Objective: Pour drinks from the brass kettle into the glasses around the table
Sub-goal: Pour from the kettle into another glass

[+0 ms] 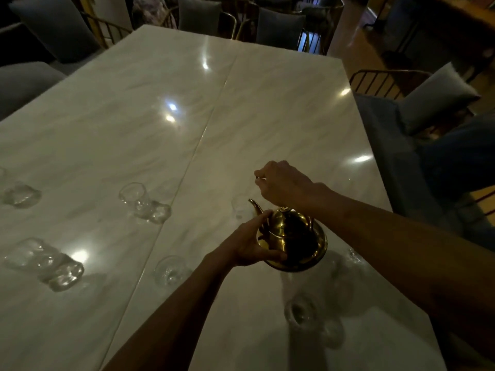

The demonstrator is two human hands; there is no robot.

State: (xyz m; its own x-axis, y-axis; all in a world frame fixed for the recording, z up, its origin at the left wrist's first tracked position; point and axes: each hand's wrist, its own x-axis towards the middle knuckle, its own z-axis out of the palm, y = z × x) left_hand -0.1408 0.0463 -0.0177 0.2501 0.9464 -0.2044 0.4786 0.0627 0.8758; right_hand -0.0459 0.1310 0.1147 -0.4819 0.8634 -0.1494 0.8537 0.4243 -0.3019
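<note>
Fingers (pixel 261 217) of the left hand (pixel 247 245) curl round the brass kettle (pixel 294 236), cupping its side above the counter (pixel 267 103). The right hand (pixel 284 183), just beyond, closes in a fist on the kettle's thin handle. A glass (pixel 239 207) sits just past the left fingertips, by the spout.

Legible markings: none found.
I read no text, label, brand, number or sign on the brass kettle (pixel 300 236) in my grip, on the glasses (pixel 144 202), or on the marble table (pixel 241 103); the view is dim and the glasses are blurred.
</note>
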